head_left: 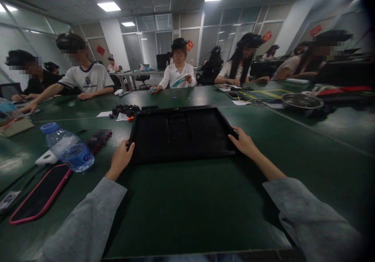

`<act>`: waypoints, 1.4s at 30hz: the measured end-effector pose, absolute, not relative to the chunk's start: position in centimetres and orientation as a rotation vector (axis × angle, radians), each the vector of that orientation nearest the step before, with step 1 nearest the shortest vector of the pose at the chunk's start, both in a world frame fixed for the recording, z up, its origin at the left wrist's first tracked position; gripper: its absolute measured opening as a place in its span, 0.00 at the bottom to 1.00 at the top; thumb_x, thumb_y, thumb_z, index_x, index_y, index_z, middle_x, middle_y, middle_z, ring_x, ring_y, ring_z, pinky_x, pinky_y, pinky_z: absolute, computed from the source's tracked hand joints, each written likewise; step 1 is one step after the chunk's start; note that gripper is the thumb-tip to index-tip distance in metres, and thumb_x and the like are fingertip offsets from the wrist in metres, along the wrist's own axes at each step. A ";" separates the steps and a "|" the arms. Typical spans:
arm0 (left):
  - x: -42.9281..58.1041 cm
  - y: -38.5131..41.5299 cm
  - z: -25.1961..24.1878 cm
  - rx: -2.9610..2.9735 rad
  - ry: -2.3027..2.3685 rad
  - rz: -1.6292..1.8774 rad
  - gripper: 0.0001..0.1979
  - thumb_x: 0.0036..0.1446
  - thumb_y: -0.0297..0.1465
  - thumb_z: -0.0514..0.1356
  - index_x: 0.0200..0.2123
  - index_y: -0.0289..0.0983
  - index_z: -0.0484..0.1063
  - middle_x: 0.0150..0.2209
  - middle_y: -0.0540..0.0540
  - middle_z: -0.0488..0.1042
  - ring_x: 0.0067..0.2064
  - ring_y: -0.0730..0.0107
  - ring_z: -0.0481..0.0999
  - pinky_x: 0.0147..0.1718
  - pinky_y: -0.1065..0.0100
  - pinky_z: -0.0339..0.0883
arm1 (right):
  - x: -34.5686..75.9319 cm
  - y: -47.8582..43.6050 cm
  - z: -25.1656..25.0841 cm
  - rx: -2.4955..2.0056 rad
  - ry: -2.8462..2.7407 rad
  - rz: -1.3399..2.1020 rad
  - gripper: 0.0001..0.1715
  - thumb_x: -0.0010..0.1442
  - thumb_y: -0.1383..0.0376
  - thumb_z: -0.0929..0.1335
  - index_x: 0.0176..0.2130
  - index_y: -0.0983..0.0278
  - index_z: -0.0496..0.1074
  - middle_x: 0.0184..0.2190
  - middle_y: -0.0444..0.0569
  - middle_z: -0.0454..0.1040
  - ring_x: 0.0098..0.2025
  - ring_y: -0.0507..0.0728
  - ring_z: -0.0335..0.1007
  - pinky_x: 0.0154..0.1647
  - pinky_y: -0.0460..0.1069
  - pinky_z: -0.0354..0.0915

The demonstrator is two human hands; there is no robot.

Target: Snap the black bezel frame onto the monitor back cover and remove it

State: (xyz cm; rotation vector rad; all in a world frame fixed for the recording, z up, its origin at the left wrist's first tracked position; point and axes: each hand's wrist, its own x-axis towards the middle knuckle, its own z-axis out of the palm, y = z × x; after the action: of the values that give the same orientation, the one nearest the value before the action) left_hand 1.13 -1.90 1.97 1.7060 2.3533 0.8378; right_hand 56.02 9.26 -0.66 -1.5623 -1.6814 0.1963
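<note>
A shallow black rectangular panel with a raised rim lies on the green table in front of me; it looks like a monitor casing. Two thin strips run down its inside, and a small light mark sits on the far rim. My left hand grips the left edge near the front corner, thumb on top. On the right edge, my right hand holds the casing with its thumb over the rim. The fingers beneath are partly hidden on both sides.
Left of the casing stand a tilted-looking water bottle and a pink-edged phone with cables. Behind the casing lies a heap of black parts. A metal bowl sits at the right. Several people work around the table.
</note>
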 end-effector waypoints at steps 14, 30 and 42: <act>1.5 -2.2 2.5 1.701 2.348 0.827 0.26 0.70 0.45 0.50 0.61 0.35 0.67 0.54 0.32 0.78 0.53 0.48 0.80 0.50 0.55 0.70 | 56.1 9.2 -0.7 -1.605 -1.733 0.195 0.30 0.61 0.55 0.65 0.59 0.65 0.66 0.51 0.63 0.79 0.54 0.71 0.77 0.56 0.65 0.71; 1.3 -2.0 2.3 1.701 2.370 0.764 0.26 0.70 0.45 0.50 0.62 0.35 0.66 0.55 0.34 0.78 0.54 0.48 0.79 0.50 0.55 0.71 | 56.1 9.2 -0.7 -1.601 -1.768 0.129 0.30 0.62 0.55 0.64 0.59 0.64 0.66 0.48 0.60 0.80 0.50 0.68 0.78 0.52 0.63 0.72; 1.2 -2.0 2.3 1.716 2.350 0.778 0.27 0.70 0.45 0.49 0.63 0.35 0.65 0.55 0.33 0.78 0.53 0.48 0.80 0.49 0.54 0.71 | 56.2 9.2 -0.6 -1.645 -1.773 0.131 0.31 0.63 0.55 0.63 0.60 0.66 0.66 0.49 0.63 0.79 0.51 0.70 0.78 0.52 0.64 0.71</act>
State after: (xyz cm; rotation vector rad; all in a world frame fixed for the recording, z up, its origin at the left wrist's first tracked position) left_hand 1.22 -2.02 2.28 1.7158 2.3501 0.7781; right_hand 56.16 9.20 -0.63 -1.6446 -1.7733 0.1311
